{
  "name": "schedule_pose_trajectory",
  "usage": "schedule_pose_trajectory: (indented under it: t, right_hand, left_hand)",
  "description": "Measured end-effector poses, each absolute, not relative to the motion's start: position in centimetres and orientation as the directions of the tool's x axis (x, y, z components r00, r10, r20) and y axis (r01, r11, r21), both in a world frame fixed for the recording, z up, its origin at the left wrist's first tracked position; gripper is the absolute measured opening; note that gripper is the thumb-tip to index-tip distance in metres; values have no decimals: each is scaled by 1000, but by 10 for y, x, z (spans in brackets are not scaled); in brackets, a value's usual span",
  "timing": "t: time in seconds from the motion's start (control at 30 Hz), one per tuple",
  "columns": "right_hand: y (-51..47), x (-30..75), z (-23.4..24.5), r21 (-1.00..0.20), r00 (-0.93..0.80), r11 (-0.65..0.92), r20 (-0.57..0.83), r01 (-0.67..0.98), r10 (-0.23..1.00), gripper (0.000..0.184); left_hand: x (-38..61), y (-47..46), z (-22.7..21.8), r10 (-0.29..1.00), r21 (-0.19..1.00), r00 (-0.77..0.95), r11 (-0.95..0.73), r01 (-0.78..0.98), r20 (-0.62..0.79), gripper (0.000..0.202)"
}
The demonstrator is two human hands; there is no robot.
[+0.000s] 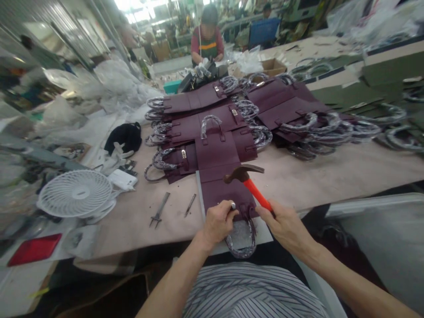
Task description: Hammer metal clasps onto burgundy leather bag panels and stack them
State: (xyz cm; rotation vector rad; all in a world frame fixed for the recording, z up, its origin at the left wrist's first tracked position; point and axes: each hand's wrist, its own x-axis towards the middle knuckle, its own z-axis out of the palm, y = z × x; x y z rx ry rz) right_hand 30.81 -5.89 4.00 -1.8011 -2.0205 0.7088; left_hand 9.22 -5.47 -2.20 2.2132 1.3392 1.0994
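Observation:
My right hand (281, 221) is closed around the orange handle of a claw hammer (253, 187), its dark head raised over a burgundy leather bag panel (218, 190). In my left hand (219, 220), the fingers are wrapped round a small metal punch (233, 206), whose round top shows above the fist; its lower end is hidden. That fist rests at the panel's near edge, beside a plastic-wrapped bag handle (241, 252) that loops toward me. A pale board (200, 194) lies under the panel. Left of it are a pronged metal tool (160, 210) and a thin metal rod (190, 205).
Burgundy bag panels (198, 99) with wrapped handles are stacked beyond. A white fan (77, 193) and a black cap (124, 138) lie left. Green panels (391, 75) cover the far right. A grey bin (380, 221) stands at right. Another person (207, 39) works across the table.

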Motion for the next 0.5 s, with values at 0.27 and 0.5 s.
schedule_pose_trajectory:
  t: [0.27,0.5]
  right_hand:
    - [-21,276,18,-302,-133,62,-220,951,966,31]
    - [-20,270,21,-258,-85,13,-270,966,959,39]
  left_hand:
    - [89,-58,-21,815,631,318,-577,518,485,7]
    - [79,-63,-16,924,960,-313,-147,240,220,18]
